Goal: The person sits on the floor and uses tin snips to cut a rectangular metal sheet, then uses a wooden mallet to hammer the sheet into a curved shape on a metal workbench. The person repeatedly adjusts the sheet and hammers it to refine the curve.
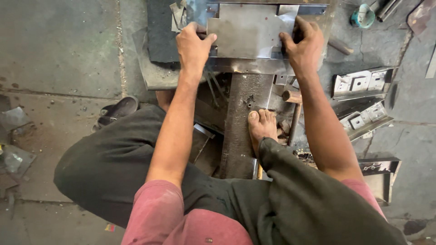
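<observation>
Two bare hands clamped on a flat grey notched sheet-metal blank [247, 29]: left hand [194, 45] gripping its left edge, right hand [303, 45] its right edge, fingers curled shut, apparently steadying it. Bare foot [262, 127] below the fingers, pressed on a dark steel beam [240, 131], wooden-handled hammer [294, 113] just beside.

Both arms stretched forward; left hand [194, 45], right hand [303, 44] in closed grip

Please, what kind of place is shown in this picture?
Probably a small sheet-metal workshop, with work done on the floor. Both hands, left and right, hold a cut metal sheet over a heavy iron block. A hammer and folded metal parts lie on the concrete floor.
</observation>
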Available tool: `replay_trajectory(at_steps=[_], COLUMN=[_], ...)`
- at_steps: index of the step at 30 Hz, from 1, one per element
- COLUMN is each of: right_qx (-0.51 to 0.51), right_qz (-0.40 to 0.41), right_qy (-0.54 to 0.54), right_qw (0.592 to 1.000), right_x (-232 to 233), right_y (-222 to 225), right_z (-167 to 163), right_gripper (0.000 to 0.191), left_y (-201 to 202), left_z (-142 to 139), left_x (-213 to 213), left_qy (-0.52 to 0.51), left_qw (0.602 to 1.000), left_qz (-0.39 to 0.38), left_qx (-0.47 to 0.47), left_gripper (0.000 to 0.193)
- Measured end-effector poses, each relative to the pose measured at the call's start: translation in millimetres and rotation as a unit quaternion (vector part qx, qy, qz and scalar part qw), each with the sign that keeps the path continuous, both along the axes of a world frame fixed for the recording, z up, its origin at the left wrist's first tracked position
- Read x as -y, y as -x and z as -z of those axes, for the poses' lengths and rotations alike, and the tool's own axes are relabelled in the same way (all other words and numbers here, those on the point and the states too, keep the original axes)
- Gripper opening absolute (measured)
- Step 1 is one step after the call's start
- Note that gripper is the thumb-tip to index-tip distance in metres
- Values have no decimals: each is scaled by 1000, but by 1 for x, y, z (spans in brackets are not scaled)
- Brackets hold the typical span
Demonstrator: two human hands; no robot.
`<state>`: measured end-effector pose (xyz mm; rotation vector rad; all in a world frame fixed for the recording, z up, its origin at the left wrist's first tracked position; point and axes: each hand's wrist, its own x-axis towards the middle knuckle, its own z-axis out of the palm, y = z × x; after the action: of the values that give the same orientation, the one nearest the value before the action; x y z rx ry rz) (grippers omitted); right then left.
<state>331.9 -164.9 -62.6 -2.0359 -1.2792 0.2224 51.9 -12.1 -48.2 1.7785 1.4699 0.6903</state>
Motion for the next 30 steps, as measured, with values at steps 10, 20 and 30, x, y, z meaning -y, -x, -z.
replay_trajectory(at_steps=[10,20,30], right_qx=[5,7,8], right_qz=[-15,-19,-12], right_qy=[-3,-7,6], right_qw=[1000,1000,1000], right_x=[-3,-6,-7], right_y=[7,13,12], right_z=[-1,-5,-7], right_gripper=[49,51,52], left_y=[8,14,12], left_z=[-6,4,4], left_x=[-2,-6,-9], left_qy=[28,22,35], left_qw=[999,999,999], left_qz=[-20,-24,-19], left_qx=[21,24,32], left_gripper=[25,25,24])
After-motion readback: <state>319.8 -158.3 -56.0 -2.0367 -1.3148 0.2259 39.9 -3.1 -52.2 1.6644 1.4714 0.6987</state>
